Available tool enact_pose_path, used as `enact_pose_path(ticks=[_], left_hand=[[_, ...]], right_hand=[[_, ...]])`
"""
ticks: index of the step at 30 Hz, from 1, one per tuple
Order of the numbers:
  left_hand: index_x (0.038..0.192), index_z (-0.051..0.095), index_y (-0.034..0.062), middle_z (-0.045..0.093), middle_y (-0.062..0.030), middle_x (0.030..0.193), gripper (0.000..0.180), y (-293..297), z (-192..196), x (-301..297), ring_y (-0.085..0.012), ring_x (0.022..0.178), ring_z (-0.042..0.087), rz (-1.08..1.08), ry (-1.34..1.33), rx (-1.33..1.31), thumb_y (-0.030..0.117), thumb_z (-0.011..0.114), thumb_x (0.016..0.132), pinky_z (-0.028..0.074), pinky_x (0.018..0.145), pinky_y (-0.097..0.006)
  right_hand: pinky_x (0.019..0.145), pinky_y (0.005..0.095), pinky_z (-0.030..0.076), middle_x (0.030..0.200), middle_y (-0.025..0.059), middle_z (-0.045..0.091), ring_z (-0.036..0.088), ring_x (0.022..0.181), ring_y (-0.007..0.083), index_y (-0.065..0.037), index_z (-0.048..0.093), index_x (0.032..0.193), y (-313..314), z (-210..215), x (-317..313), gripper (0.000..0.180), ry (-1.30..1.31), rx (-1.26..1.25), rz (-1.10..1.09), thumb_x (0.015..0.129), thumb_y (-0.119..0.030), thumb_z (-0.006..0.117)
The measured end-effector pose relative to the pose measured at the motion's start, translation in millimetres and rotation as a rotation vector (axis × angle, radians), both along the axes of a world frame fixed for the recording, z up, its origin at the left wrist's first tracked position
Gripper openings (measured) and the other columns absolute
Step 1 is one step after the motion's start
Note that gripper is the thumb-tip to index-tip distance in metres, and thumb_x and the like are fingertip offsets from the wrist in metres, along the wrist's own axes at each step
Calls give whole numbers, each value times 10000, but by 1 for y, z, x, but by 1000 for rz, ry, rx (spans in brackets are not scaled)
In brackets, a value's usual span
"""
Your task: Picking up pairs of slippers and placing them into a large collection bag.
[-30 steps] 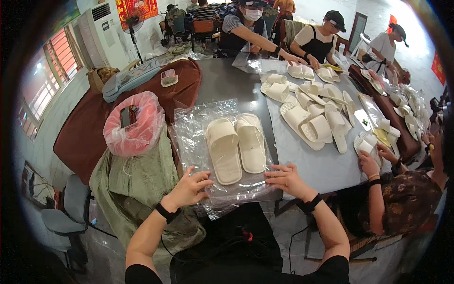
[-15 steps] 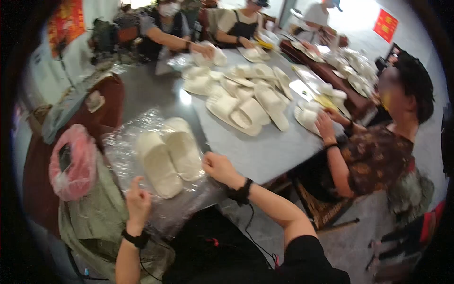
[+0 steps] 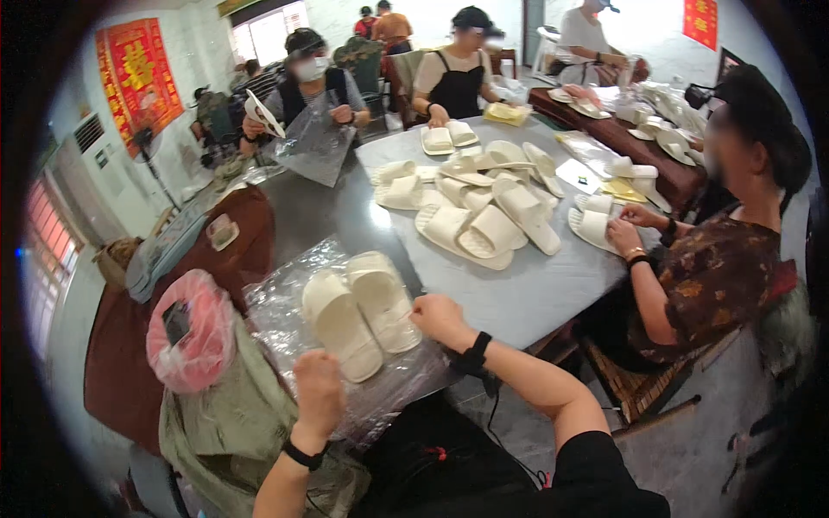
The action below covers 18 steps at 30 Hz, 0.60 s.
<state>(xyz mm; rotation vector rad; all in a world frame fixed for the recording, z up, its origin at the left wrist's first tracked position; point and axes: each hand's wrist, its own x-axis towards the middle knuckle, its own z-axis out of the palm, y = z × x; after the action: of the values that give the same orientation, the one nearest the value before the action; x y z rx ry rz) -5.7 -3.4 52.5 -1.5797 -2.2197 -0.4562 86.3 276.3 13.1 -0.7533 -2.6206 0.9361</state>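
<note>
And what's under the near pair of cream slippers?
Clear plastic shows around the cream slippers, over the gray table. What's directly beneath is covered; whether the plastic encloses them is unclear.

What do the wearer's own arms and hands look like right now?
The left hand and right hand are ungloved, each with a black wristband. A short black sleeve sits on the right arm, and a thin dark cable hangs below it. No left sleeve shows.

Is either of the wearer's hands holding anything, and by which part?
No hold shows; whether the curled left hand or right hand pinches an edge of the clear, crinkled plastic bag cannot be told.
</note>
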Motion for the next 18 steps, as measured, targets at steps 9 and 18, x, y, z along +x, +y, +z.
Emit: enact_pose_path(ticks=[9, 18], left_hand=[[1568, 212, 24, 369, -224, 1534, 1089, 17, -10, 9, -404, 1431, 365, 12, -219, -196, 315, 852, 736, 244, 1111, -685], [1371, 538, 61, 604, -203, 1336, 624, 6, -2, -14, -409, 1256, 556, -4, -157, 302, 34, 755, 786, 380, 1073, -542]], right_hand=[[819, 358, 543, 1391, 146, 478, 584, 1016, 247, -27, 588, 925, -25, 36, -28, 209, 453, -413, 240, 958, -224, 647], [804, 315, 568, 1561, 115, 312, 582, 1125, 196, -19, 561, 1067, -77, 70, -7, 201, 539, -716, 328, 1011, -207, 602]])
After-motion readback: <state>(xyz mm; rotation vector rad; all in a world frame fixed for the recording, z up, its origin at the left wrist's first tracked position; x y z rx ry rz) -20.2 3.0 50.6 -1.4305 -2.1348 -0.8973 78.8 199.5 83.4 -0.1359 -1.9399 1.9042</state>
